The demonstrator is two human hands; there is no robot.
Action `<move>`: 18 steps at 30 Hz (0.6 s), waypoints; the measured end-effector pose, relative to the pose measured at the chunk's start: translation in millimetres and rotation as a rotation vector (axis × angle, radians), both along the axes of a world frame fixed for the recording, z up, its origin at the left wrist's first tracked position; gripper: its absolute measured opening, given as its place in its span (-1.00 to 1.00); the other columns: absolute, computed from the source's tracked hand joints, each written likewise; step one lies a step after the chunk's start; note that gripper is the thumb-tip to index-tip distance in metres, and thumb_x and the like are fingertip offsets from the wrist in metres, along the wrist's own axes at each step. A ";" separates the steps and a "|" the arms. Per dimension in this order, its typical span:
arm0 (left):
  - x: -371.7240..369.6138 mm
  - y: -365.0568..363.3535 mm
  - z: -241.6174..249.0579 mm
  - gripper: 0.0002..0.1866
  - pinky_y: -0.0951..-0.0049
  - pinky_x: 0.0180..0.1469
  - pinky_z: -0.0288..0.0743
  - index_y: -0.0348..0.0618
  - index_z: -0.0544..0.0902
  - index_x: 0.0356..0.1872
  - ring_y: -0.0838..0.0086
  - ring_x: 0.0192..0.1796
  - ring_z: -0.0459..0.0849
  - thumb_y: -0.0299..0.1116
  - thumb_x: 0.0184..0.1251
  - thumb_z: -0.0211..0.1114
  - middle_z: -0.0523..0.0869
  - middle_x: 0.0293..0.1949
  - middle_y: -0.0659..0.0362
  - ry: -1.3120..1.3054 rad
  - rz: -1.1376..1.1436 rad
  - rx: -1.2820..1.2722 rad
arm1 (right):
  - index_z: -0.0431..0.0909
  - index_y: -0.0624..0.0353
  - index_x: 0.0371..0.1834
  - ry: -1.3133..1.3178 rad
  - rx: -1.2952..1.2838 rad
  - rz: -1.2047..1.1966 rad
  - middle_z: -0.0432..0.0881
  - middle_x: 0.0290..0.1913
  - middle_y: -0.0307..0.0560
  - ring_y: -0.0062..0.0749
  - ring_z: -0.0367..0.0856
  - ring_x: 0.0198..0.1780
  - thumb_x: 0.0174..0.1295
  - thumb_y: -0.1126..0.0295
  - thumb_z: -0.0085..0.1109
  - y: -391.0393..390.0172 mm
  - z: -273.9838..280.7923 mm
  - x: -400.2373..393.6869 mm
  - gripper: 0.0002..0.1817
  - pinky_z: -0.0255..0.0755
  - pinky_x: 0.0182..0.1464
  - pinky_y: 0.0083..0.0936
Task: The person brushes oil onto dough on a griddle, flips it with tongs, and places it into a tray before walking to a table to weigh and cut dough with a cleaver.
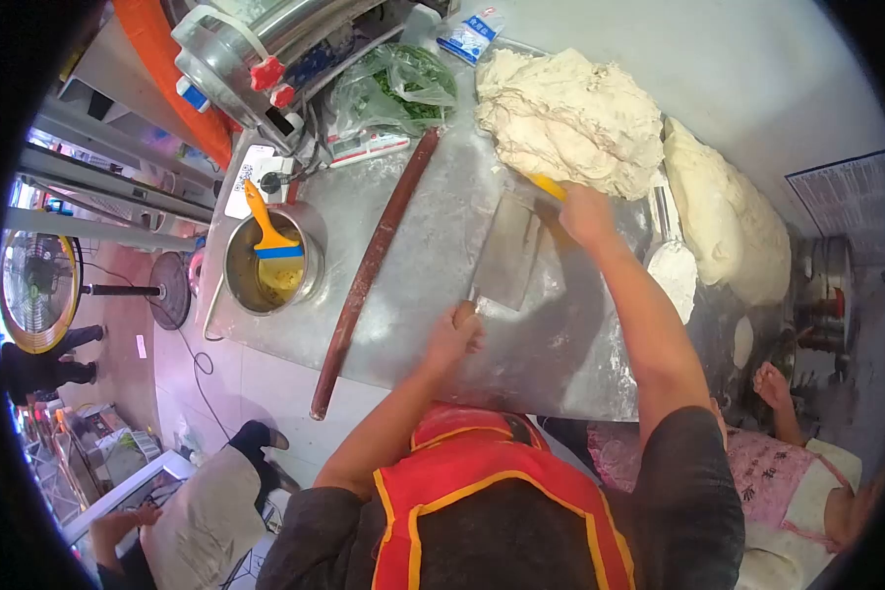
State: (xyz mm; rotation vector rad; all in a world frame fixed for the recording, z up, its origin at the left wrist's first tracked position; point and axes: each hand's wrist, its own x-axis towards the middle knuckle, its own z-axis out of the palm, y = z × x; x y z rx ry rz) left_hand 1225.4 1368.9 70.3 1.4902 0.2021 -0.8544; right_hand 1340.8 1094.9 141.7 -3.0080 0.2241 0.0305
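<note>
My right hand (588, 214) is closed around a yellow-handled tool (547, 186), its handle tip pointing at the large dough mass (570, 118). The working end of this tool is mostly hidden by the hand and hard to make out. Just left of it, a broad rectangular cleaver (507, 251) shows its grey blade low over the steel worktop (433, 246). My left hand (452, 337), fingers curled, is at the near end of that cleaver and grips what looks like its short handle.
A long wooden rolling pin (376, 270) lies left of my hands. Beyond it stands a metal pot (312, 270) holding a yellow-and-blue scraper (268, 228). Greens in a plastic bag (403, 88) sit behind. Right: a flour scoop (671, 265), more dough (728, 216), another person's hand (773, 384).
</note>
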 end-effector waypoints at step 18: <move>54.2 30.3 60.2 -0.69 0.20 -0.23 0.46 -0.21 0.48 -0.21 -0.01 -0.28 0.62 -0.25 0.09 0.26 0.61 -0.38 -0.13 -0.669 -0.036 0.403 | 0.57 0.41 -0.31 -0.072 0.786 -0.261 0.63 -0.31 0.29 0.03 0.63 -0.18 -0.11 0.35 0.21 -9.3 97.2 -29.7 -0.66 0.46 -0.13 -0.28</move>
